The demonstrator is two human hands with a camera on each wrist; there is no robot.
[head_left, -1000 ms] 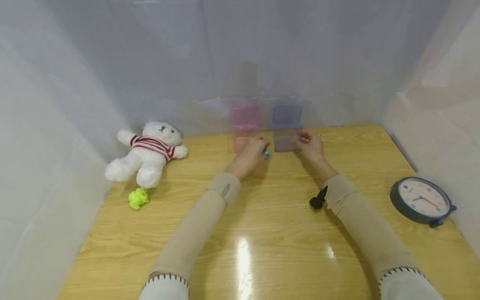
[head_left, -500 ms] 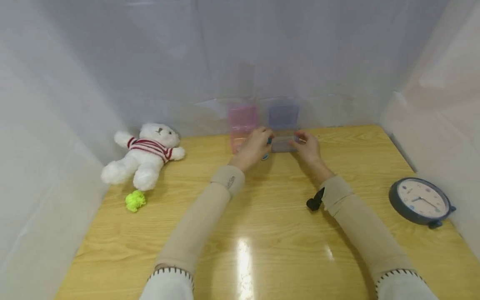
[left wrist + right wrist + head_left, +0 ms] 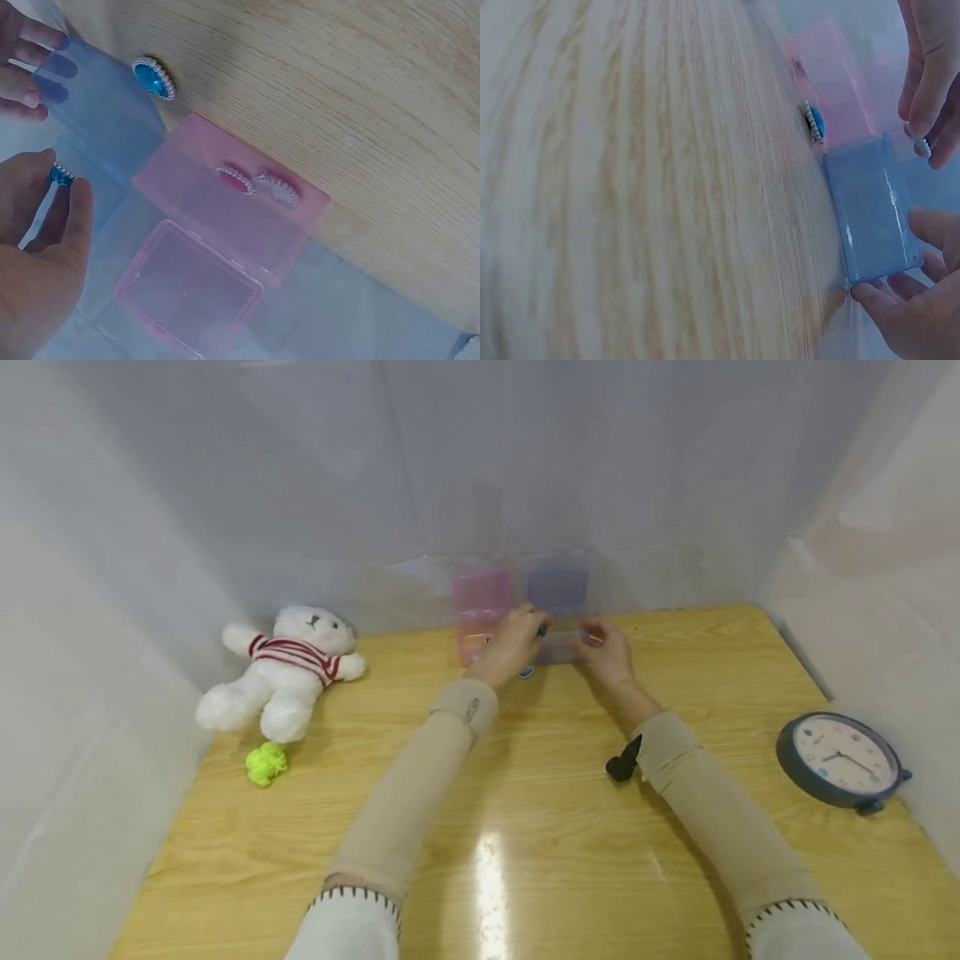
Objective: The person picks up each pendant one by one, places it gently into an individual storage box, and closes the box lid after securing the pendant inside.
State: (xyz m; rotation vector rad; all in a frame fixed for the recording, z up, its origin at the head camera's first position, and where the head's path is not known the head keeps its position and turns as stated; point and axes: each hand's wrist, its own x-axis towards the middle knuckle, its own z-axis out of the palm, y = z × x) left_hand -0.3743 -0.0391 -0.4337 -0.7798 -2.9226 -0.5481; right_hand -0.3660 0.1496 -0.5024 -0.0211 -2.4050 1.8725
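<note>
My left hand (image 3: pixel 513 646) pinches an oval blue gem with a beaded silvery rim (image 3: pixel 61 175) between thumb and fingertips, over the blue see-through plastic box (image 3: pixel 870 210). My right hand (image 3: pixel 922 307) grips that box at its right end, thumb and fingers on its walls. The box's lid (image 3: pixel 558 591) stands open toward the back. To its left is an open pink see-through box (image 3: pixel 202 157) with a pink gem (image 3: pixel 235 179) and a clear one (image 3: pixel 276 189) inside. A second blue gem (image 3: pixel 154 78) lies on the table in front of the boxes.
A white teddy bear (image 3: pixel 288 672) in a striped sweater lies at the left, with a yellow-green fuzzy ball (image 3: pixel 266 764) below it. At the right is a dark-rimmed clock (image 3: pixel 843 758). A pale sheet (image 3: pixel 465 460) hangs behind the table (image 3: pixel 570 843).
My left hand has lifted a blue gem off the table and moved right, over the blue box. The right hand keeps its place at the box. The view has shifted slightly.
</note>
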